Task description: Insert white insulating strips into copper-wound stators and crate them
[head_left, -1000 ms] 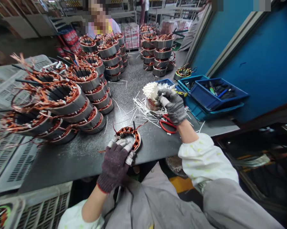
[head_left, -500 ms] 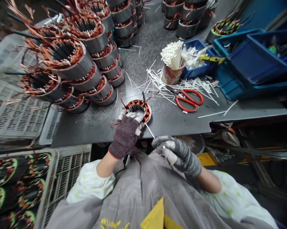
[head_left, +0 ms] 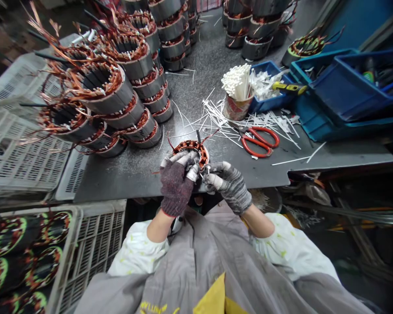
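A copper-wound motor stator [head_left: 204,152] lies near the table's front edge, with a dark sleeve and thin red leads rising from its far side. My left hand [head_left: 178,179], in a dark maroon glove with white-wrapped fingertips, grips the stator's near left side. My right hand [head_left: 227,183], in a grey glove with taped fingers, is closed in a pinch at the stator's near right rim. A short bit of white tie cord [head_left: 208,169] shows at its fingertips; the rest of the cord is hidden by the fingers.
Stacked stators [head_left: 101,96] stand at the left. Red-handled scissors [head_left: 260,141] lie beside scattered white cords [head_left: 212,115] and a cup of white sticks [head_left: 237,104]. Blue bins [head_left: 330,113] sit at the right. A crate [head_left: 95,244] adjoins stators at lower left.
My right hand has moved up and left from below the table edge to the stator's rim, drawing in the white cord. My left hand has shifted slightly right, still on the stator.
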Action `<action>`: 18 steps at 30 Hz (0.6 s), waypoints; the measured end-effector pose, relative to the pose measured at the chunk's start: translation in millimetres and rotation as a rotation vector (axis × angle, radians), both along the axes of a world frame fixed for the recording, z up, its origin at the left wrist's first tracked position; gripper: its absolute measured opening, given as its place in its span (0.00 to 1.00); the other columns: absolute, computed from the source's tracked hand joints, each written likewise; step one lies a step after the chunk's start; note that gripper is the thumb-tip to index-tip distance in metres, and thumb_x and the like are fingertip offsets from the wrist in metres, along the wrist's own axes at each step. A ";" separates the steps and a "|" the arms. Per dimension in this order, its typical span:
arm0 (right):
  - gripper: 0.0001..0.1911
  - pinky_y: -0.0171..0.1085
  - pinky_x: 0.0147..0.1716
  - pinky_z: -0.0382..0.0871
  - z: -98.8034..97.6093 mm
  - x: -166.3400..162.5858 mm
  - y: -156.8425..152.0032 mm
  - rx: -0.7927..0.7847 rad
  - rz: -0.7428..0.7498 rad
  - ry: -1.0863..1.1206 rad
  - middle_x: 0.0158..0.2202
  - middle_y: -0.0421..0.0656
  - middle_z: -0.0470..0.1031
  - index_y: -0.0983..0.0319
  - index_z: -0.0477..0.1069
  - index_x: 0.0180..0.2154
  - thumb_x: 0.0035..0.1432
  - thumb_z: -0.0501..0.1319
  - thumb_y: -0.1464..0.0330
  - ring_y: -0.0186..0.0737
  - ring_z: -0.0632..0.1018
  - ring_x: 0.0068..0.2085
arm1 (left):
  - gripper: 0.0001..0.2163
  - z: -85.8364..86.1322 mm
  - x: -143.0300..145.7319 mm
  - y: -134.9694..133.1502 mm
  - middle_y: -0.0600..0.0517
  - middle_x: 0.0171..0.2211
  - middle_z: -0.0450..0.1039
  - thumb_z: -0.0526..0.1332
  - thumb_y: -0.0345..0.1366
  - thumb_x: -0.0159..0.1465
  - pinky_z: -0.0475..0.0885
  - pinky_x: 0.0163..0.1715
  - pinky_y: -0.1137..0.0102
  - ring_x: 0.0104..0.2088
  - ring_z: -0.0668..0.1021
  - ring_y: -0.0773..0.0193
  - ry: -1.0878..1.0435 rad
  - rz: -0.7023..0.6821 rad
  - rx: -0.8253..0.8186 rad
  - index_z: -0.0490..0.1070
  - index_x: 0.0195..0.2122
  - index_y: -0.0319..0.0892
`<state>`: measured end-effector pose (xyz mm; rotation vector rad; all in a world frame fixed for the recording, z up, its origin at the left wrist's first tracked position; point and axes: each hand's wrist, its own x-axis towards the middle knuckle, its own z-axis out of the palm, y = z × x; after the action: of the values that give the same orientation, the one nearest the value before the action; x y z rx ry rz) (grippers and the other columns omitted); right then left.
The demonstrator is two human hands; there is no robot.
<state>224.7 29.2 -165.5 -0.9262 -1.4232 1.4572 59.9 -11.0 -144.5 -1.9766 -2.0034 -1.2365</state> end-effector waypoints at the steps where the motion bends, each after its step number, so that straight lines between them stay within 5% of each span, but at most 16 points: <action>1: 0.12 0.39 0.26 0.78 -0.9 -0.9 -1.9 -0.016 0.003 0.007 0.29 0.39 0.81 0.56 0.76 0.35 0.53 0.71 0.56 0.39 0.79 0.27 | 0.15 0.7 -0.4 -0.4 0.44 0.55 0.76 0.59 0.40 0.70 0.61 0.67 0.49 0.61 0.74 0.52 0.046 0.022 0.017 0.71 0.56 0.42; 5: 0.10 0.41 0.36 0.80 -3.9 -0.6 -8.7 0.087 0.118 0.030 0.33 0.41 0.83 0.56 0.77 0.33 0.54 0.70 0.58 0.41 0.82 0.33 | 0.18 1.4 0.0 -3.1 0.42 0.61 0.71 0.59 0.40 0.70 0.56 0.69 0.49 0.64 0.71 0.50 0.129 0.041 0.019 0.68 0.59 0.40; 12: 0.12 0.40 0.30 0.77 1.7 -0.6 3.6 0.004 -0.045 -0.039 0.30 0.39 0.79 0.56 0.74 0.33 0.53 0.70 0.57 0.39 0.79 0.29 | 0.09 4.5 -1.0 0.1 0.51 0.45 0.81 0.59 0.38 0.70 0.62 0.65 0.55 0.55 0.77 0.58 0.012 -0.089 0.043 0.77 0.48 0.46; 18: 0.08 0.40 0.36 0.76 8.6 -4.5 11.0 0.081 0.001 -0.140 0.31 0.40 0.80 0.57 0.74 0.34 0.58 0.65 0.60 0.40 0.79 0.33 | 0.13 2.3 -8.1 -1.6 0.51 0.46 0.81 0.58 0.36 0.69 0.56 0.67 0.51 0.57 0.75 0.57 0.178 -0.160 0.082 0.76 0.51 0.48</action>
<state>220.2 40.2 -156.9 -0.9923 -1.5734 1.3464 51.8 -12.7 -142.3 -2.1574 -1.7154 -1.1059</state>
